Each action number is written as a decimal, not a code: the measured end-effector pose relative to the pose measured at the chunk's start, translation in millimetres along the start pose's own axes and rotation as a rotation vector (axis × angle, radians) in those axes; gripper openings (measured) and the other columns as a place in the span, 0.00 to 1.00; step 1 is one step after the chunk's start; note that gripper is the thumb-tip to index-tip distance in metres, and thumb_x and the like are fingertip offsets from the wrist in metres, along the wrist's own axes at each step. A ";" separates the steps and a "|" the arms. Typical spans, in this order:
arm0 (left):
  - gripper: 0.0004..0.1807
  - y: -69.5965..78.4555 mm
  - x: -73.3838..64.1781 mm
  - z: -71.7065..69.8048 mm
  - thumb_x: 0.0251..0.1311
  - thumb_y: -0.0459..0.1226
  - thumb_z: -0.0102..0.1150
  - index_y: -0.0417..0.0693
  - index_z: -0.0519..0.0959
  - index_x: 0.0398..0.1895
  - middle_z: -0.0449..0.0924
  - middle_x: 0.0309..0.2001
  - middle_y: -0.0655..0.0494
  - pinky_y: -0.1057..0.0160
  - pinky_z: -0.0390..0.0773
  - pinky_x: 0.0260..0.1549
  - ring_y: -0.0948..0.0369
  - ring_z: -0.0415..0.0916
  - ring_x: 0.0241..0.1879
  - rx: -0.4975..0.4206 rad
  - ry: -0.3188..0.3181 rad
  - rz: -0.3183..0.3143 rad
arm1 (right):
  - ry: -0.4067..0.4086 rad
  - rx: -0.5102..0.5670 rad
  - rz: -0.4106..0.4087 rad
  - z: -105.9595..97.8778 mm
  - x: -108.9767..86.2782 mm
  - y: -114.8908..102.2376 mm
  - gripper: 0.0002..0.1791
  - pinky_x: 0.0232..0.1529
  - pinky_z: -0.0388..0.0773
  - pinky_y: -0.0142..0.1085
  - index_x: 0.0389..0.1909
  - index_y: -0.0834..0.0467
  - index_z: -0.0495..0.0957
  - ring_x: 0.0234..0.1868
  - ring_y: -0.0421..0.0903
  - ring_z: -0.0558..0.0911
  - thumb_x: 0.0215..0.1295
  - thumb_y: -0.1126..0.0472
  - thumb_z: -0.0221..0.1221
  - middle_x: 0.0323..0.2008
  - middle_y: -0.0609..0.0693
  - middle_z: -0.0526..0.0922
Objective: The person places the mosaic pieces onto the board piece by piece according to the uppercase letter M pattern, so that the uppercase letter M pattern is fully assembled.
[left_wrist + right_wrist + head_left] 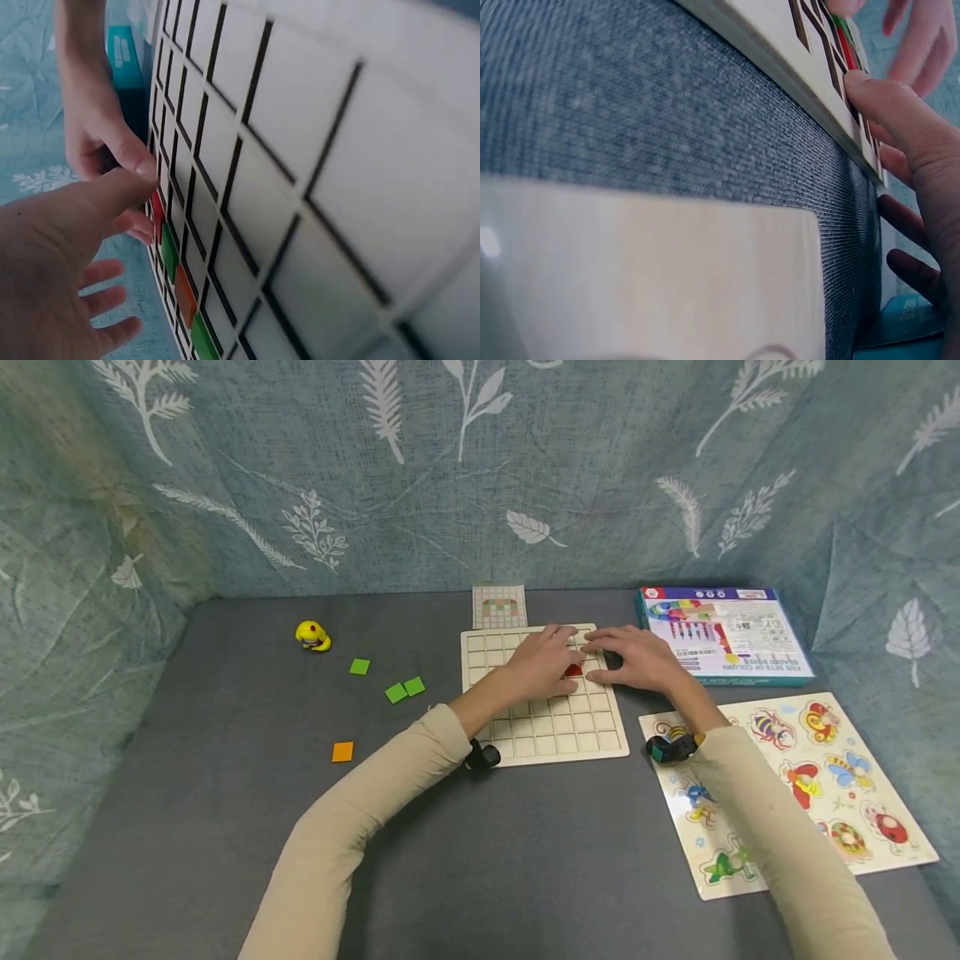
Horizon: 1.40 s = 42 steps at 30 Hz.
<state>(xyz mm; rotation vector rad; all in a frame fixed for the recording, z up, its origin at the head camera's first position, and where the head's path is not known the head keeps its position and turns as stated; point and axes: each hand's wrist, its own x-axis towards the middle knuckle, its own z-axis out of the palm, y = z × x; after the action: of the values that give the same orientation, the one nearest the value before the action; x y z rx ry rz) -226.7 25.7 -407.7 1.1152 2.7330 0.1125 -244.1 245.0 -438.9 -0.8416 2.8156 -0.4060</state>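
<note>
Red tile (pixel 573 670) shows in the narrow space between my two hands, on the grid board (pixel 551 727): it lies just right of my left hand (pixel 542 662) and just left of my right hand (pixel 636 657). From above, the left looks slightly nearer, though a right fingertip also comes down close by. The tile seems square, so it offers no long axis; I judge that its line with its neighbours matters more. My left wrist view shows that line: a green tile (pixel 169 251), an orange tile (pixel 185 296) and another green tile (pixel 202 339), running on from the red toward my left.

My left hand is spread loosely, thumb apart from fingers; my right is likewise relaxed, with a wide space between thumb and fingers. I see neither one clearly gripping anything, and I cannot tell whether a fingertip presses on the red.

Much is covered. From above, my left hand hides the rest of that coloured row, leaving only a red patch. In the left wrist view my digits overlap at the red, so its outline is lost, and I cannot tell whether it sits flat in its square.
</note>
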 end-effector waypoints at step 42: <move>0.38 -89.5 -284.1 47.2 0.60 0.40 0.65 0.41 0.60 0.71 0.62 0.67 0.37 0.41 0.70 0.57 0.43 0.64 0.62 -0.566 0.368 -0.484 | 0.008 -0.005 -0.022 2.5 -2.6 -0.1 0.30 0.57 0.70 0.55 0.62 0.50 0.75 0.66 0.59 0.69 0.62 0.41 0.61 0.68 0.51 0.70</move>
<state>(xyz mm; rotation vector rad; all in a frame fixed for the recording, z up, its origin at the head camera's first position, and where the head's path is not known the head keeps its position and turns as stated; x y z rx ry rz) -79.7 -237.0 -425.5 0.2917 2.8848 1.0245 -241.2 245.8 -440.9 -0.8751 2.8179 -0.4057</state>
